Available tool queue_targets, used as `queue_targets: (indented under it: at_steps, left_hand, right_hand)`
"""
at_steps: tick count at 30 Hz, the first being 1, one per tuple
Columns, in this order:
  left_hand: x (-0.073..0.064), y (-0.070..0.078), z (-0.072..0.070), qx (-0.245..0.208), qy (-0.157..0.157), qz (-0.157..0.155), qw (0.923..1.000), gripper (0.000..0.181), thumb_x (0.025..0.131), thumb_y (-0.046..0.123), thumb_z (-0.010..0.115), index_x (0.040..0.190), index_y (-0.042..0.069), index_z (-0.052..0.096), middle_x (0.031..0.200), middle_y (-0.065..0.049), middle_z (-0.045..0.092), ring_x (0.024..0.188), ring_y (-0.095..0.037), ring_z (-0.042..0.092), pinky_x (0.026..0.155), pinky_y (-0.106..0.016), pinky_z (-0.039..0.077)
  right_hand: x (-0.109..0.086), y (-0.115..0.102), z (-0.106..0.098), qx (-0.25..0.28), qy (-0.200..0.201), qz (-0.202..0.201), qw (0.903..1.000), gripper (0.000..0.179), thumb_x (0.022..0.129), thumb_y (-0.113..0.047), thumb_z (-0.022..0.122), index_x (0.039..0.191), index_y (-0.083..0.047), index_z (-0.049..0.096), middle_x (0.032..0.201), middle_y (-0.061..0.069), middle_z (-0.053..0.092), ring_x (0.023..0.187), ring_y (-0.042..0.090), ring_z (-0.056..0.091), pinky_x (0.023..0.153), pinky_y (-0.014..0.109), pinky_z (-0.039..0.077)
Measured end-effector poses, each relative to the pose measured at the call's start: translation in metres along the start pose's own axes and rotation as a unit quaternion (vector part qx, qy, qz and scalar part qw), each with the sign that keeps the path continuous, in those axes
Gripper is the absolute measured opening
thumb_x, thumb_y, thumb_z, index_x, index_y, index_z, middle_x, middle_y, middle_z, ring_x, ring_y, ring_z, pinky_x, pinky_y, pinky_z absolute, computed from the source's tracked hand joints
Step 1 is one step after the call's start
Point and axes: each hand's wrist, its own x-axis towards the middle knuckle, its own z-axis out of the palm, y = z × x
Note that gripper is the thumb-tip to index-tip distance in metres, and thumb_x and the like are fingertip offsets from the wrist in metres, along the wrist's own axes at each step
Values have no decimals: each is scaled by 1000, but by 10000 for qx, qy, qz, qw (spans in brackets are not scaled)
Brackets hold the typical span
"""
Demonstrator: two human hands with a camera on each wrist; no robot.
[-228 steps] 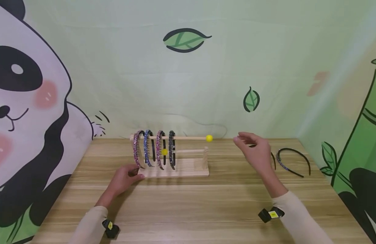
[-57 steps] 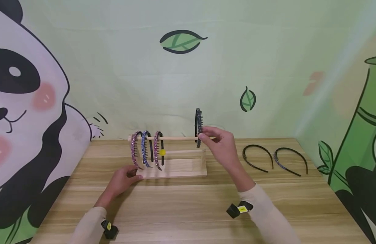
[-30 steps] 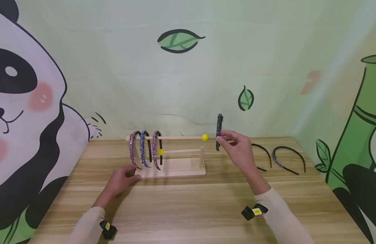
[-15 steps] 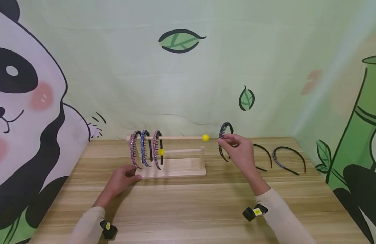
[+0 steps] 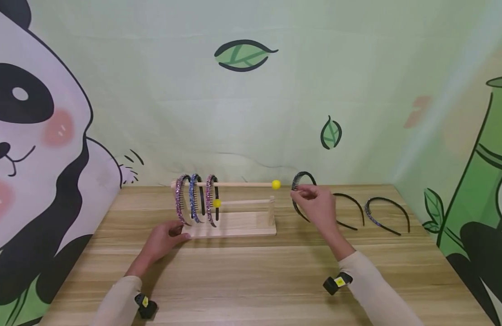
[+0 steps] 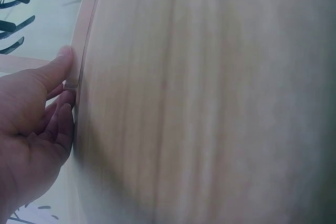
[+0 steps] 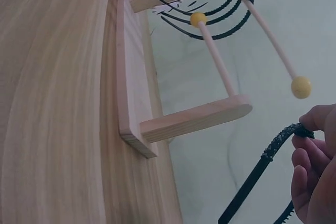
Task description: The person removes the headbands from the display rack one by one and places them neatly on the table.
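A wooden headband stand (image 5: pixel 234 232) rests on the table, and my left hand (image 5: pixel 163 242) pinches its near left base corner between thumb and fingers. Two pink glittery headbands (image 5: pixel 210 201) and a blue one (image 5: pixel 192 199) hang from its upper rod, towards the left end. Right of that rod's yellow ball (image 5: pixel 276 184), my right hand (image 5: pixel 317 206) pinches a black headband (image 5: pixel 304 173) by its studded band, clear of the stand. In the right wrist view this black headband (image 7: pixel 274 146) sits between thumb and fingertips; part of it is out of frame.
On the table's right side lie a black headband (image 5: pixel 362 213), partly behind my right hand, and a blue-and-black one (image 5: pixel 373 218). The stand's lower rod ends in another yellow ball (image 5: pixel 217 203). A printed cloth backdrop (image 5: pixel 251 113) rises behind the wooden table (image 5: pixel 234 280).
The black headband has come off the upper rod, past its yellow ball, in my right hand. Lately it has been lowered slightly and turned to face forward. My left hand stays put.
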Motion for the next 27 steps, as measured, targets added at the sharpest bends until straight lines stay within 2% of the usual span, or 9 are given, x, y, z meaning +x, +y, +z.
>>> queue_targets:
  at_steps: [9, 13, 17, 20, 27]
  left_hand:
    - [-2, 3, -2, 37, 8, 43, 10000, 44, 93, 25, 78, 128, 1, 68, 103, -7, 71, 93, -21, 60, 89, -48, 52]
    - [-2, 2, -2, 30, -1, 7, 10000, 44, 93, 25, 78, 128, 1, 68, 104, -8, 71, 95, -21, 61, 90, -48, 52]
    - [-3, 2, -2, 0, 0, -49, 10000, 46, 93, 26, 78, 129, 0, 67, 108, -10, 71, 98, -23, 63, 92, -50, 52]
    - [-3, 3, -2, -5, 19, -22, 10000, 45, 92, 25, 78, 129, 0, 67, 108, -10, 71, 98, -23, 63, 93, -50, 52]
    - [-1, 2, -2, 24, 36, 125, 9999, 41, 92, 24, 79, 125, 1, 69, 94, -4, 66, 88, -20, 57, 83, -41, 51]
  right_hand:
    - [3, 16, 16, -237, 144, 74, 9996, 22, 84, -21, 85, 101, -6, 80, 89, 11, 77, 82, 25, 74, 63, 22, 52]
    - [5, 22, 24, -410, 111, 190, 9989, 21, 85, -23, 84, 98, -7, 81, 88, 11, 77, 81, 24, 73, 62, 25, 52]
    - [8, 28, 31, -640, 0, 399, 9972, 23, 87, -26, 82, 100, -7, 80, 89, 10, 78, 82, 24, 74, 67, 32, 55]
    - [10, 32, 36, -799, -4, 409, 9960, 24, 87, -27, 82, 99, -7, 80, 88, 10, 78, 82, 25, 74, 72, 37, 55]
    - [16, 44, 46, -956, 21, 522, 9940, 24, 85, -26, 83, 95, -4, 79, 88, 11, 78, 81, 27, 74, 74, 41, 56]
